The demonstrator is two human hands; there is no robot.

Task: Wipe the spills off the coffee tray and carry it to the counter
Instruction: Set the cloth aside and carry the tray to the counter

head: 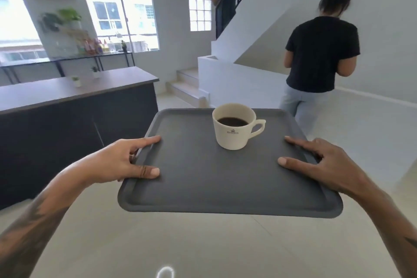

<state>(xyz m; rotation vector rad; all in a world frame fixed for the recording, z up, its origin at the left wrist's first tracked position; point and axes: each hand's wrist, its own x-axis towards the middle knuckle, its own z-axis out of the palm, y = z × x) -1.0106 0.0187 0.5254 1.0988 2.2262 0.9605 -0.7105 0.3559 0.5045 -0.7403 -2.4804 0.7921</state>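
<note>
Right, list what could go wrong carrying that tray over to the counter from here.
1. The cup stands loose toward the far side of the tray, filled with dark coffee; a tilt or jolt could slosh it onto the tray.
2. The left hand and right hand grip only the side rims, so the tray could tip forward or back.
3. A person in a black shirt stands just ahead on the right; a step backward may bump the tray.

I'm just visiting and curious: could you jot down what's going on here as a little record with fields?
tray: dark grey, carried level above the floor
left hand: grips the tray's left edge
right hand: grips its right edge
cup: cream, upright on the tray, holds black coffee
spills: none visible
counter: ahead on the left
bystander: ahead on the right, back turned
</note>
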